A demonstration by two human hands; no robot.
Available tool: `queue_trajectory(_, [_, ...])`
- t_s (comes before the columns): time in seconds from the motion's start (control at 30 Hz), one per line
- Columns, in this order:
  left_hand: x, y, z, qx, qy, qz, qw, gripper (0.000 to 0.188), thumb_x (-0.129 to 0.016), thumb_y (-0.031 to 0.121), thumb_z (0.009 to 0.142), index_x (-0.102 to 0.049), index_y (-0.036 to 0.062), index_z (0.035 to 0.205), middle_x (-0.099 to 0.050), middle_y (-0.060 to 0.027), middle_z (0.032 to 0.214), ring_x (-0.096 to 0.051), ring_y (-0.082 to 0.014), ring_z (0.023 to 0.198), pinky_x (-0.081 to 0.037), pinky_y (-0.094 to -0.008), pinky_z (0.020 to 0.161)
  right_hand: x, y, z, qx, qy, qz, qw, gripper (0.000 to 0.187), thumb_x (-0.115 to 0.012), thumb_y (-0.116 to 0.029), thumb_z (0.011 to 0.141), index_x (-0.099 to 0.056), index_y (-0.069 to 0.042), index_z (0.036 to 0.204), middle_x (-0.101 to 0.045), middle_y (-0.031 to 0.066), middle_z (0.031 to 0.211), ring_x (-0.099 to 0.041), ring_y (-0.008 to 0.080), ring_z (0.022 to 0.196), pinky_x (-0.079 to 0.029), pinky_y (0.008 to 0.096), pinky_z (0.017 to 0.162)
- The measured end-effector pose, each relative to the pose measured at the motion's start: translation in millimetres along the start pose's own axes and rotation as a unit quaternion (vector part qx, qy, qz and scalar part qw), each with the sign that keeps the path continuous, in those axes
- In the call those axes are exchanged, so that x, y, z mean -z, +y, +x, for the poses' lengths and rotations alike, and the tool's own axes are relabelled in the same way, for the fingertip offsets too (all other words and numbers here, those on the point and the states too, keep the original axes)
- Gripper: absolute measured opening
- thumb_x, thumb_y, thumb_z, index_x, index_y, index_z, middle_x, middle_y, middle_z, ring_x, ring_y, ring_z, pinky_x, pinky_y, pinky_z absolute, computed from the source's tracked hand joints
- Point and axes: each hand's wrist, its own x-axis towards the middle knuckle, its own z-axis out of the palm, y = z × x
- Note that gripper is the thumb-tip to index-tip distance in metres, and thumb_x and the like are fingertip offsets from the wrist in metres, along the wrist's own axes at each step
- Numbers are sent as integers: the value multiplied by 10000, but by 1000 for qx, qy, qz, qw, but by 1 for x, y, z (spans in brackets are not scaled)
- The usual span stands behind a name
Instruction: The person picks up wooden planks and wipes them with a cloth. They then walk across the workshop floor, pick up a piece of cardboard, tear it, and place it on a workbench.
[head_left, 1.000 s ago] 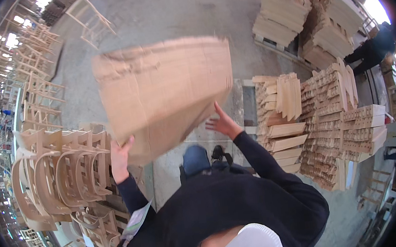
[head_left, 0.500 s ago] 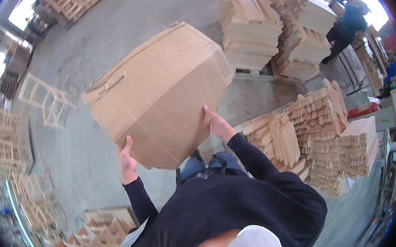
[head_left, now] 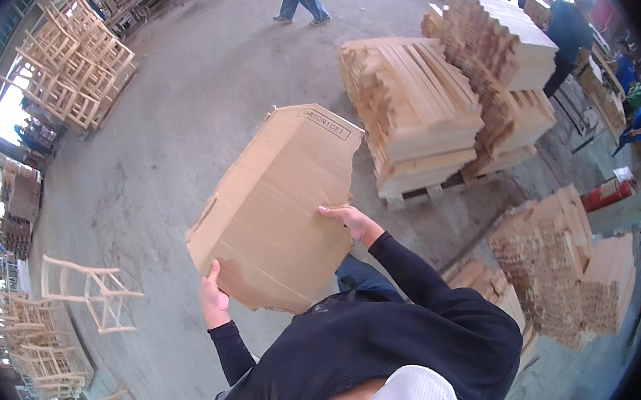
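Note:
A large brown piece of cardboard [head_left: 279,203], creased and torn along its edges, is held out in front of my body. My left hand [head_left: 215,297] grips its lower left edge, thumb on top and the fingers hidden behind. On the right edge, my right hand [head_left: 349,220] clasps it in the same way, its thumb lying across the face. A printed box mark shows near the far corner. The sheet is tilted, and part of my legs shows below it.
Stacked wooden boards [head_left: 415,108] stand on a pallet ahead to the right, with more wood piles [head_left: 547,264] nearer. A bare wooden chair frame [head_left: 92,288] is at left; stacked chair frames [head_left: 79,57] rise far left. A person's legs [head_left: 301,0] show ahead; others are far right.
The scene has shifted as I move over the floor: the board stacks appear lower and larger. The cardboard sits lower in view, tilted more steeply, still in both hands.

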Motion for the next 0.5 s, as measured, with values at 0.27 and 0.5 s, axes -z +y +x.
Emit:
queue_trajectory(0.27, [-125, 138, 247, -384, 77, 579, 715, 727, -686, 267, 851, -318, 15, 1424, -305, -241, 1454, -313, -381, 1343, -312, -436, 1079, 11, -193, 218, 27, -40, -128, 991, 442, -678, -146, 864, -547, 4, 1259, -612, 82, 1194, -600, 189, 1036, -479, 334, 901])
queue_trajectory(0.5, [-349, 292, 467, -609, -62, 570, 549, 708, -665, 359, 845, -361, 73, 1416, -320, -147, 1472, -321, -339, 1352, -286, -434, 1105, 11, -372, 382, 98, -104, -410, 901, 434, -672, -139, 875, -545, 5, 1263, -617, 51, 1194, -553, 132, 1078, -445, 301, 932])
